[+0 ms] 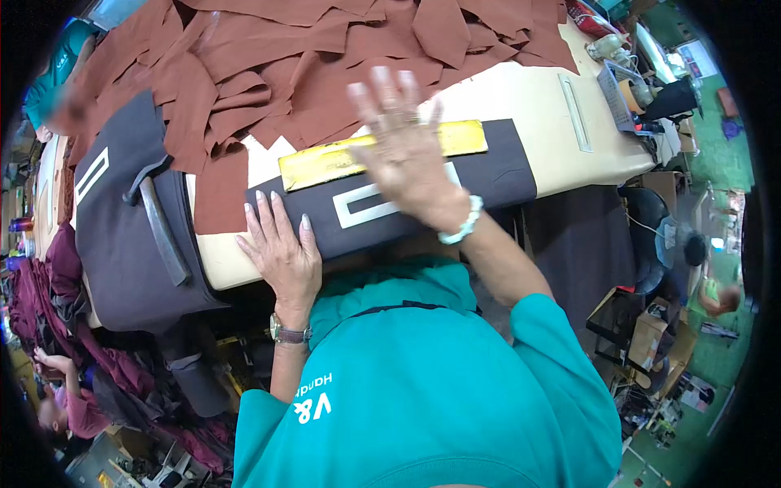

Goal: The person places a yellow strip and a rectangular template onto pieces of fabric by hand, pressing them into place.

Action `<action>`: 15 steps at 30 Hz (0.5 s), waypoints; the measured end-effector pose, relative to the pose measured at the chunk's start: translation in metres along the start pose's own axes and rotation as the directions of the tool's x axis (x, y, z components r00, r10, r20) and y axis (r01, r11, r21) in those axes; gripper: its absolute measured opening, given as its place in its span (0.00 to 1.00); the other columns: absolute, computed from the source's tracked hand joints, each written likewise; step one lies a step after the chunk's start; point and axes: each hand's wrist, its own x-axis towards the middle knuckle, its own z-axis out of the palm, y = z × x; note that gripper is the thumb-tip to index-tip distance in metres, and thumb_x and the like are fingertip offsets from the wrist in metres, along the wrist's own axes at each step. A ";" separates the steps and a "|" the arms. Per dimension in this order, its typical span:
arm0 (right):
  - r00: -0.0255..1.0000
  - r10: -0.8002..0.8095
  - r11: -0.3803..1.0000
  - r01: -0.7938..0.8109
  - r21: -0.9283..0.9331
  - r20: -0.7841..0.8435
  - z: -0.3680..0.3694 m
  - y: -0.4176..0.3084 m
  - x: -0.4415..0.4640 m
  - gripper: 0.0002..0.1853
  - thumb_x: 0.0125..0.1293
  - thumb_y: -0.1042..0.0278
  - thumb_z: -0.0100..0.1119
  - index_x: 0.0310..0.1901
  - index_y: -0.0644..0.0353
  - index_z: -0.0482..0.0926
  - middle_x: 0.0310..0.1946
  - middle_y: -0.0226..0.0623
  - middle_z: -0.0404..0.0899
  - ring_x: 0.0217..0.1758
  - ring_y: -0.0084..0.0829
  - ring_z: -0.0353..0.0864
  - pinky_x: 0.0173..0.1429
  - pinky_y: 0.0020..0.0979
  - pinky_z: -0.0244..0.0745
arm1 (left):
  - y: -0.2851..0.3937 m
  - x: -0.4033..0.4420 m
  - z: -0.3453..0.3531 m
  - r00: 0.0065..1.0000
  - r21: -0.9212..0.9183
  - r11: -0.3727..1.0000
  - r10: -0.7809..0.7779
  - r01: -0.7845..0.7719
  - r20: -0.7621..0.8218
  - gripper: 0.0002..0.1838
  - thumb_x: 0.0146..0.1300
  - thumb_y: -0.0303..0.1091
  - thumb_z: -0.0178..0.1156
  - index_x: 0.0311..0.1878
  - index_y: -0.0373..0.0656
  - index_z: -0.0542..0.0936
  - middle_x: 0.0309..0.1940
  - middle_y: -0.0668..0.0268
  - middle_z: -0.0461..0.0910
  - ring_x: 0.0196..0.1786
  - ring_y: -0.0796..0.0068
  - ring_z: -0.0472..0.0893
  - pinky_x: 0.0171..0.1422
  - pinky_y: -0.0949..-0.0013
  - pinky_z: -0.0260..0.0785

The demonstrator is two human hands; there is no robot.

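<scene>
A dark panel [504,167] lies along the front edge of the table, with a white rectangular frame-shaped piece [358,213] on it. My left hand [282,254] rests flat on the panel's left end, fingers spread. Over the middle is my right hand [404,154], open with fingers apart and slightly blurred; whether it touches anything I cannot tell. It partly covers the white piece and a long, worn yellow bar [317,164] along the panel's far side. Neither hand grips anything.
Reddish-brown cut sheets [325,57] pile across the back of the table. At left, a hammer [163,228] lies on dark material [114,244] with another white frame. A slotted ruler-like strip [575,114] and a basket [616,98] are at right. Other people work at the left.
</scene>
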 end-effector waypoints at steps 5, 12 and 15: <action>0.970 -0.096 0.994 0.081 0.076 0.222 0.067 -0.048 -0.007 0.37 0.63 0.43 0.48 0.71 0.50 0.54 0.72 0.46 0.46 0.76 0.48 0.39 0.71 0.63 0.27 | 0.000 0.001 0.000 1.000 0.027 1.000 0.010 -0.010 0.007 0.28 0.68 0.44 0.45 0.68 0.40 0.62 0.70 0.57 0.57 0.73 0.54 0.53 0.69 0.36 0.43; 0.999 -0.017 1.000 0.018 0.020 -0.037 0.004 -0.007 -0.007 0.32 0.62 0.48 0.53 0.61 0.62 0.67 0.59 0.44 0.70 0.65 0.46 0.64 0.68 0.59 0.49 | 0.001 0.000 -0.002 1.000 -0.040 0.999 -0.020 0.020 -0.009 0.29 0.68 0.43 0.46 0.69 0.41 0.60 0.71 0.56 0.54 0.74 0.52 0.50 0.70 0.38 0.41; 0.987 0.133 0.988 -0.125 -0.093 0.089 -0.036 0.036 -0.019 0.28 0.60 0.52 0.59 0.56 0.64 0.72 0.54 0.44 0.73 0.61 0.44 0.68 0.64 0.54 0.56 | 0.003 -0.001 -0.014 0.999 -0.110 0.993 -0.042 0.041 -0.007 0.31 0.66 0.43 0.51 0.69 0.38 0.59 0.72 0.52 0.51 0.74 0.46 0.48 0.71 0.38 0.40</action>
